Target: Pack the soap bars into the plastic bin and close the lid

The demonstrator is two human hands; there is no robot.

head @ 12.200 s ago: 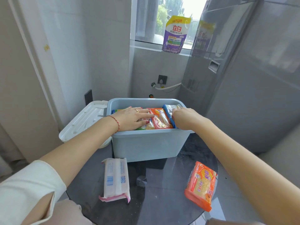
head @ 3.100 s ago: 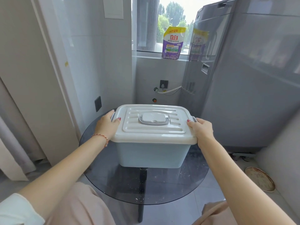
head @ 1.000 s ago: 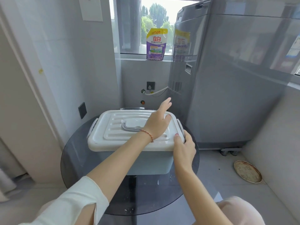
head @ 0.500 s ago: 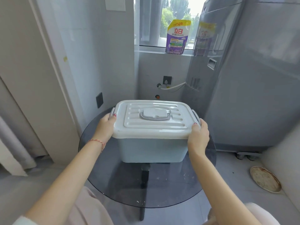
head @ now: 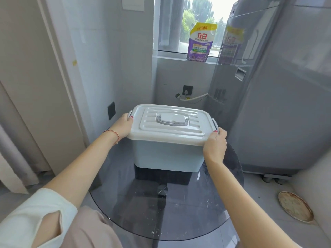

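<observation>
The pale blue plastic bin (head: 166, 156) stands on the round dark glass table (head: 161, 212), near its far edge. Its white ribbed lid (head: 172, 129) with a grey handle lies flat on top and covers the bin fully. No soap bars show; the lid hides the inside. My left hand (head: 122, 127) grips the lid's left edge at the grey side latch. My right hand (head: 215, 144) grips the right front corner by the other latch.
A grey washing machine (head: 279, 104) stands close to the right of the table. A purple detergent pouch (head: 200, 42) sits on the window sill behind. A round rusty drain cover (head: 295, 206) lies on the floor at right. Walls close in at left.
A second ago my left hand lay across the lid top; it has gone back to the lid's left edge. Both hands now hold the two sides. The bin has stayed put.
</observation>
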